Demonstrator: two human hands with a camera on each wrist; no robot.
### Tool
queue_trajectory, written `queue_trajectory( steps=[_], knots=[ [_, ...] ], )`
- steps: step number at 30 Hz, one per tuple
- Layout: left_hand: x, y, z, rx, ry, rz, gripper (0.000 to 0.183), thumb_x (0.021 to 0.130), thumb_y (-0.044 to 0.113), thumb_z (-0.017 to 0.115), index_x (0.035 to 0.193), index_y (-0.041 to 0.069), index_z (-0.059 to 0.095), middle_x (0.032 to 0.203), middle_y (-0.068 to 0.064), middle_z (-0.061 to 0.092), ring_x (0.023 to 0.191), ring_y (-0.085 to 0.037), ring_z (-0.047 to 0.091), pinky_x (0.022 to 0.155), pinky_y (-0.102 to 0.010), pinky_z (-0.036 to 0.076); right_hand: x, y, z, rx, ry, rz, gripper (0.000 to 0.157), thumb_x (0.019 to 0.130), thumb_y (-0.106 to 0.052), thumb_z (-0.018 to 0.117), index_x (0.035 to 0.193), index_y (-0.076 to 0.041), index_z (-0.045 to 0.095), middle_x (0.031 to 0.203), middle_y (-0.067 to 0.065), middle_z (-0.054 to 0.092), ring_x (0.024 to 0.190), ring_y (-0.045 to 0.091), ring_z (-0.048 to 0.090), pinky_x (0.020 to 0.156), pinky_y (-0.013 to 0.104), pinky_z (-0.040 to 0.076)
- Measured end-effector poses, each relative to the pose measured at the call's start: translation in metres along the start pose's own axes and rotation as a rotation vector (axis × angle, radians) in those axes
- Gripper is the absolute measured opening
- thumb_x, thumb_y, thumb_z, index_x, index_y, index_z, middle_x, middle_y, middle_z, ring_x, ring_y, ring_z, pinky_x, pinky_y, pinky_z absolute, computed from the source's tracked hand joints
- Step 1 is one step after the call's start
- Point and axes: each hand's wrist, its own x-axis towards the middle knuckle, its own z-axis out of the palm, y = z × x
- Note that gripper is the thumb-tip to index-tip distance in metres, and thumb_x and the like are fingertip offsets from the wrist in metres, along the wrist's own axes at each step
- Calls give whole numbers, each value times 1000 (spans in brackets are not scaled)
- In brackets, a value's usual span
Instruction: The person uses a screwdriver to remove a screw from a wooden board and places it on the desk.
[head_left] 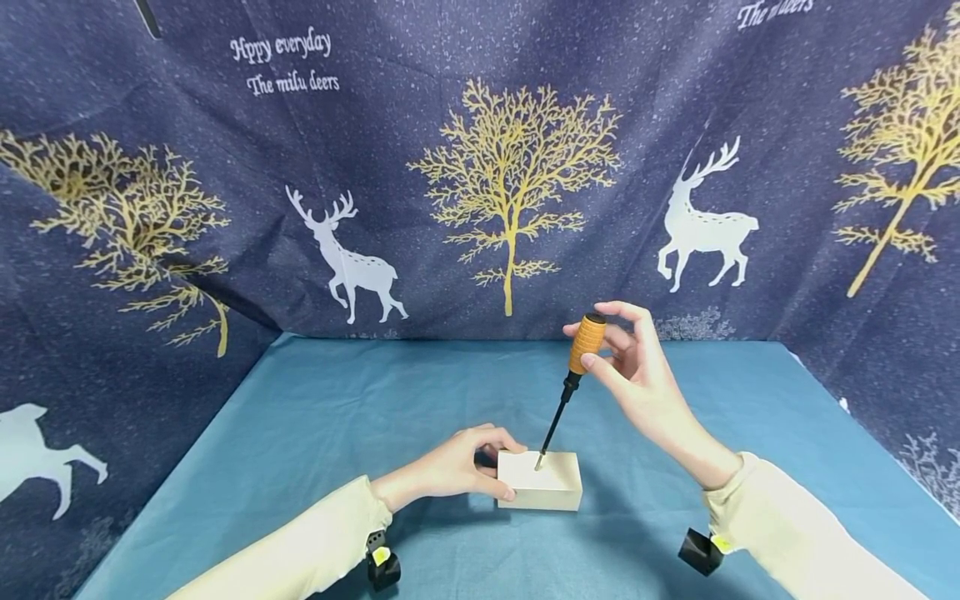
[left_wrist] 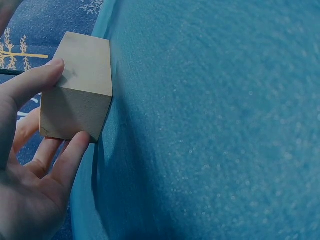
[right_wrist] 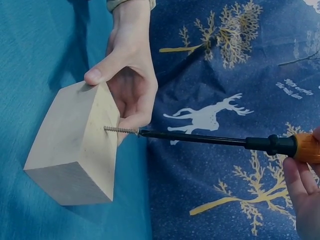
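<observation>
My left hand [head_left: 463, 462] grips the left end of a pale wooden block [head_left: 538, 497] that rests on the cloth-covered table. A long screw [right_wrist: 120, 130] stands partly sunk in the block's top face, most of its thread exposed. In my right hand [head_left: 645, 375] is a screwdriver [head_left: 587, 343] with an orange handle and black shaft, held by fingers and thumb around the handle. The screwdriver's tip meets the screw head, as the right wrist view shows. Seen from the head, the shaft leans up to the right. The left wrist view shows the thumb and fingers on opposite sides of the block.
Blue cloth [head_left: 337, 400] covers the table around the block. Behind it hangs a dark blue curtain [head_left: 360, 150] printed with white deer and golden trees. Small black devices, one at the left wrist [head_left: 383, 567] and another at the right wrist [head_left: 701, 552], hang below the sleeves.
</observation>
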Motion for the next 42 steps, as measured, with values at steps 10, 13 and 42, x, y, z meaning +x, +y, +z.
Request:
queue_trajectory(
  steps=[10, 13, 42],
  knots=[
    [0, -1, 0, 7, 0, 7, 44, 78, 19, 85, 119, 22, 67, 117, -1, 62, 98, -6, 58, 85, -20, 56, 0, -2, -2, 25, 8, -43, 52, 97, 7, 52, 145, -2, 32, 124, 2, 66, 112, 10, 65, 90, 19, 54],
    [0, -1, 0, 20, 3, 7, 44, 78, 20, 85, 119, 23, 67, 115, 0, 62, 97, -6, 58, 85, -20, 55, -1, -5, -5, -31, 33, -27, 53, 97, 6, 54, 145, -6, 38, 123, 1, 66, 112, 9, 64, 89, 18, 54],
    [-3, 3, 3, 83, 26, 4, 50, 79, 24, 85, 125, 26, 65, 111, 1, 59, 103, -9, 60, 85, -17, 56, -46, 4, -59, -596, 273, 196, 43, 86, -18, 78, 121, -13, 55, 90, -29, 67, 79, -12, 67, 65, 13, 55]
  ],
)
